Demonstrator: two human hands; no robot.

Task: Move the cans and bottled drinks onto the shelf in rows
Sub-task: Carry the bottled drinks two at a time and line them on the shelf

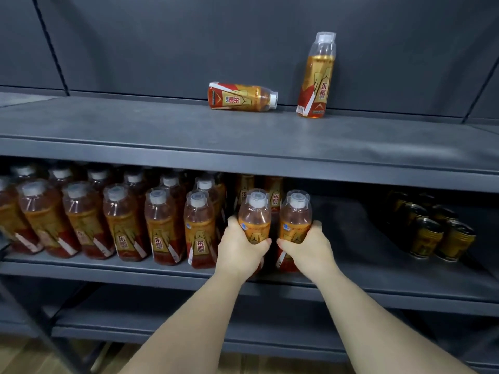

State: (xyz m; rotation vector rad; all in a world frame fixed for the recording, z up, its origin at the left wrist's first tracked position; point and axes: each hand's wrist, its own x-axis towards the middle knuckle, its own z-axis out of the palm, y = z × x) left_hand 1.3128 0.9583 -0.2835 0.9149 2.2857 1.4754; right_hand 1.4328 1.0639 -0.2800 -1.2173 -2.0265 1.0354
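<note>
Two bottles are in hand at the front edge of the middle shelf [378, 268]. The left hand [240, 249] wraps the left bottle [255, 211] around its waist, and the right hand [310, 247] grips the right bottle [297, 211] the same way. Both bottles are upright and nearly touch each other. They stand just right of the filled rows [118, 220], with bare shelf between them and the cans [432, 233] near the right end. More labels show in the shadow behind them, probably bottles set deeper in, though the dark makes that hard to confirm.

To place them well, keep both bottles vertical with their bases flat on the board. Slide them back until they meet whatever stands behind, then nudge the left one against its neighbour so the columns line up. A low grip helps, since pushing near the cap would likely tip them. On the top shelf [135, 125], a fallen bottle [241, 97] lies by the back edge, near an upright bottle [317, 76].
</note>
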